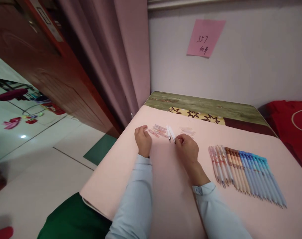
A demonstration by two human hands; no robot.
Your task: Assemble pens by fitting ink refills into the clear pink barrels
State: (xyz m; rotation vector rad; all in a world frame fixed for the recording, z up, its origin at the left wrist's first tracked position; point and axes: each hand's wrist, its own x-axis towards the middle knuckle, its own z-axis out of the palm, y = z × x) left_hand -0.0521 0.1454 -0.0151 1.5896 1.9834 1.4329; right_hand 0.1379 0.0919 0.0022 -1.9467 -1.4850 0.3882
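Note:
My left hand [143, 139] rests curled on the pink table cover [170, 199], its fingers at the end of a small pile of pink pen parts [158, 130]. My right hand [187, 147] is closed in a pinch at the lower tips of white pen refills [170, 132]. A few clear pale pieces [187, 131] lie just beyond the right hand. To the right, a neat row of assembled pens [245, 171] lies side by side, running from pink through tan to blue.
The table's far end shows a wood-grain top [205, 105] and a yellow patterned strip. A pink note [205, 37] hangs on the wall. Red cloth [290, 126] lies at the right. A curtain and a wooden door stand at the left, over white floor tiles.

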